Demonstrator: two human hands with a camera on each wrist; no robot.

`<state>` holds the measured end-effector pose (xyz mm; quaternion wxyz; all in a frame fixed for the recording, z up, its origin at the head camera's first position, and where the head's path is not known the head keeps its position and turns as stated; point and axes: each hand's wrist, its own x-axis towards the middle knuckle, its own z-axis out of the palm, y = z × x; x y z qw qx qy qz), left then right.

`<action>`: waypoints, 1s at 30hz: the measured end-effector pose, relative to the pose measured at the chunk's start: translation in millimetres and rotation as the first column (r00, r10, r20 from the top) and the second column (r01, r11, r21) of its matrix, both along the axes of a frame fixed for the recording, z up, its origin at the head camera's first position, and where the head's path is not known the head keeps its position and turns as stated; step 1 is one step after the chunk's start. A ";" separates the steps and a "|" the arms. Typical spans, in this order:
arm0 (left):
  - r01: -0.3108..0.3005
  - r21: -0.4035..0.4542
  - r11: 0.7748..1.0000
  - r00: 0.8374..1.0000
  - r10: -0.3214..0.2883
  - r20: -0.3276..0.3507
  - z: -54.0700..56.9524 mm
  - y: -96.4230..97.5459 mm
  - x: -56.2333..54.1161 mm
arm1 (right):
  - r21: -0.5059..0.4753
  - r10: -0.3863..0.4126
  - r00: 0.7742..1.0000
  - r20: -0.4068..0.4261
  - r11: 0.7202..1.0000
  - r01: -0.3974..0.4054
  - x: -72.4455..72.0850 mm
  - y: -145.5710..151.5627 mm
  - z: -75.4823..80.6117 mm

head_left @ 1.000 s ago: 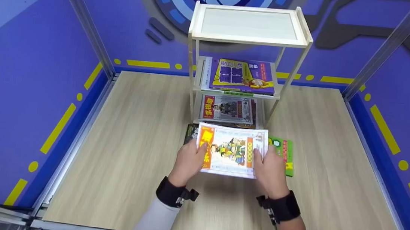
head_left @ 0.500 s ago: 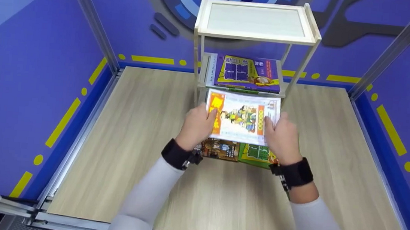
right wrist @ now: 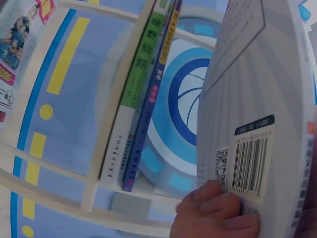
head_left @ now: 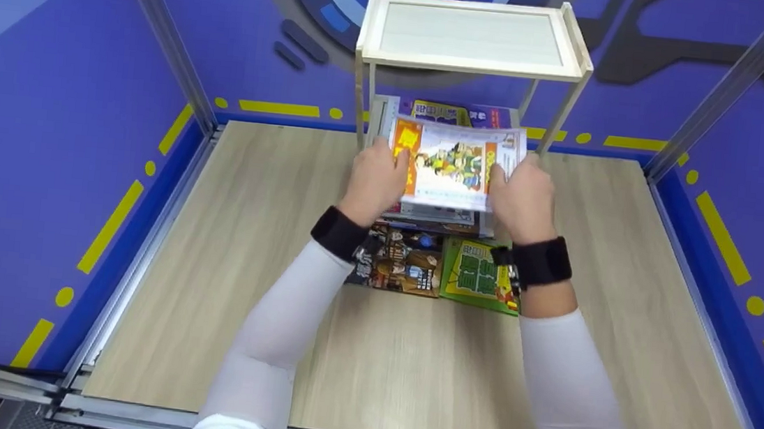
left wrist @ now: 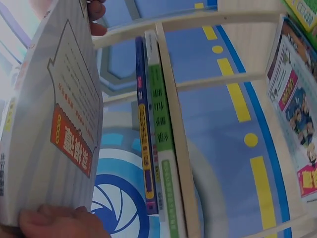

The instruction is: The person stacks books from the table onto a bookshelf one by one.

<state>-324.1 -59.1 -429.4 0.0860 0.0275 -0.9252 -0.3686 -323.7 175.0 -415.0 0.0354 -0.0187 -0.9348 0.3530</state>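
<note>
A white picture-covered book [head_left: 455,172] with an orange strip is held by both hands, level with the middle tier of a small wooden shelf rack [head_left: 476,36]. My left hand [head_left: 375,180] grips its left edge, thumb on the cover. At the right edge my right hand [head_left: 526,199] grips it the same way. Both wrist views show fingers curled under the book's back cover; a barcode [right wrist: 250,161] appears in the right one. Behind the held book, a purple and yellow book [head_left: 493,116] lies on the middle tier, partly hidden.
On the bottom tier lies another book [head_left: 438,214], mostly covered. In front of the rack, a dark illustrated book [head_left: 408,266] and a green book [head_left: 481,276] lie on the wooden tabletop [head_left: 409,364]. Blue panel walls [head_left: 30,159] enclose the sides and back.
Both hands have carried the white book forward and up, from above the books on the tabletop to the front of the middle tier. The dark and green books are uncovered.
</note>
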 end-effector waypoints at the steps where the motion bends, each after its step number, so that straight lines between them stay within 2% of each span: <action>1: -0.002 -0.003 1.000 1.000 0.002 -0.001 4.1 1.0 -6.0 | 0.002 -0.002 1.000 0.012 1.000 0.002 -5.2 -1.1 3.3; 3: -0.012 -0.030 0.999 1.000 0.012 -0.004 11.1 3.4 -18.0 | 0.021 -0.006 1.000 0.024 1.000 0.005 -16.7 -3.1 7.4; 4: -0.018 -0.079 0.997 1.000 0.018 -0.010 13.5 4.9 -24.2 | 0.035 -0.008 1.000 0.028 0.999 0.007 -23.1 -4.7 7.9; 5: -0.022 -0.150 0.988 1.000 0.020 -0.020 15.2 6.3 -30.1 | 0.058 -0.014 0.999 0.029 0.998 0.012 -29.5 -6.6 7.9; 6: -0.012 -0.263 0.965 1.000 0.007 -0.021 16.1 7.7 -35.8 | 0.088 -0.017 0.999 0.029 0.996 0.014 -36.1 -8.5 7.5; 7: -0.001 -0.384 0.923 1.000 -0.005 -0.014 16.8 8.9 -41.0 | 0.112 -0.018 0.999 0.031 0.994 0.015 -42.2 -10.7 7.2; 8: 0.006 -0.489 0.872 1.000 -0.019 -0.022 17.1 9.6 -46.0 | 0.137 -0.016 0.999 0.030 0.991 0.012 -48.3 -13.0 7.0; 10: 0.006 -0.663 0.748 0.997 -0.059 -0.058 17.3 10.4 -55.1 | 0.181 -0.013 1.000 0.026 0.983 0.008 -59.1 -17.2 7.7; 11: 0.004 -0.716 0.698 0.994 -0.081 -0.074 17.5 10.3 -58.7 | 0.204 -0.011 1.000 0.020 0.979 0.006 -63.5 -18.5 8.7; 12: 0.002 -0.753 0.658 0.992 -0.099 -0.084 17.6 10.0 -61.8 | 0.223 -0.008 1.000 0.012 0.975 0.005 -67.5 -19.3 9.7; 13: -0.007 -0.760 0.649 0.990 -0.103 -0.097 17.5 9.5 -64.7 | 0.232 -0.003 1.000 0.003 0.973 0.002 -70.5 -20.0 10.7; 16: -0.022 -0.768 0.640 0.986 -0.111 -0.121 17.9 8.5 -70.7 | 0.257 0.012 1.000 -0.025 0.966 -0.005 -77.1 -20.7 12.7; 18: -0.032 -0.754 0.656 0.986 -0.102 -0.130 18.5 8.7 -73.5 | 0.252 0.009 0.998 -0.066 0.968 0.008 -79.5 -21.3 11.6; 20: -0.060 -0.721 0.690 0.986 -0.073 -0.151 17.7 10.6 -75.4 | 0.235 -0.010 0.991 -0.130 0.971 0.041 -80.2 -22.0 7.3; 23: -0.126 -0.604 0.787 0.983 0.017 -0.183 15.3 16.3 -77.1 | 0.193 -0.023 0.972 -0.233 0.979 0.070 -79.4 -23.7 -3.6; 25: -0.163 -0.535 0.829 0.979 0.069 -0.191 14.9 20.5 -76.3 | 0.173 -0.009 0.960 -0.281 0.983 0.060 -78.4 -24.9 -10.8; 27: -0.174 -0.485 0.857 0.979 0.098 -0.179 15.5 24.1 -73.7 | 0.169 0.021 0.951 -0.308 0.985 0.033 -77.6 -25.8 -16.5; 30: -0.156 -0.480 0.863 0.984 0.093 -0.152 18.1 28.5 -66.0 | 0.187 0.047 0.942 -0.332 0.982 0.017 -75.3 -27.3 -19.9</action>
